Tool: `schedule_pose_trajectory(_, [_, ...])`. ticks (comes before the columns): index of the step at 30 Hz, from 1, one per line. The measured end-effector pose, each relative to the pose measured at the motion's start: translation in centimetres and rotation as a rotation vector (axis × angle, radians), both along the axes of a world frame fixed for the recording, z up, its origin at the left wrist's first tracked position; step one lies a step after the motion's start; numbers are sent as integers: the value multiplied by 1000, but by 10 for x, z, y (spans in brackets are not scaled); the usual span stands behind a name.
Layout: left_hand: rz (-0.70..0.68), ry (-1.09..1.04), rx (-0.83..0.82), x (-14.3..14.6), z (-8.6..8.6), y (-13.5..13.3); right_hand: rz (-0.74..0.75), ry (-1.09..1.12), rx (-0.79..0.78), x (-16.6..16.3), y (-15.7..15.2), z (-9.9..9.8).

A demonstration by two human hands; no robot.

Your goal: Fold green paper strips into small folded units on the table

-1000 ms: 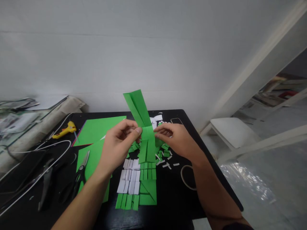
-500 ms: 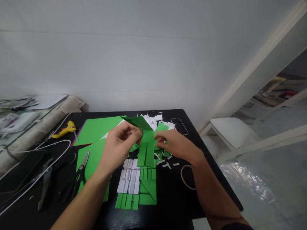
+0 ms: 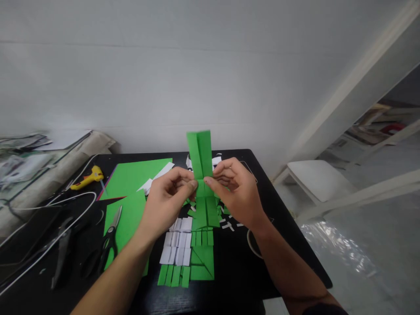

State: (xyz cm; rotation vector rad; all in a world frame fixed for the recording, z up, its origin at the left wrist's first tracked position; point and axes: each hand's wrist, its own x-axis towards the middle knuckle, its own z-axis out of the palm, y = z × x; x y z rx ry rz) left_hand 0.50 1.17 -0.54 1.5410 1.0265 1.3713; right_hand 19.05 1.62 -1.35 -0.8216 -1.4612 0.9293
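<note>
Between my two hands a folded green paper strip (image 3: 202,155) stands upright, with creased flaps at its top and bottom. My left hand (image 3: 169,197) pinches its left edge with thumb and fingers. On the other edge my right hand (image 3: 239,192) grips it, thumb on the front and fingers partly behind. Below it on the black table lie folded white paper pieces (image 3: 177,247) in rows, small folded green pieces (image 3: 173,275) and a folded green square (image 3: 203,264). The strip's lower end hangs just above these pieces.
Scissors (image 3: 111,236) lie on green paper (image 3: 131,214) at left. A yellow glue gun (image 3: 88,177), pliers (image 3: 62,249) and a white cable (image 3: 75,218) are farther left. White paper scraps (image 3: 228,225) and a tape roll (image 3: 252,245) lie at right, near a white stool (image 3: 310,179).
The green strip's top flap, earlier folded over toward the left, now stands up. My right hand has moved left onto the strip's right edge.
</note>
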Motion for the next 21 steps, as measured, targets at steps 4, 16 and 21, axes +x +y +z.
schedule_pose_trajectory(4, [9, -110, 69, 3, 0, -4, -53, 21, -11, -3, -3, 3])
schedule_pose_trajectory(16, [96, 63, 251, -4, -4, -11, -40, -27, 59, 4, -8, 8])
schedule_pose_trajectory(21, [112, 78, 295, -5, -3, -13, -38, -8, 83, 5, -10, 9])
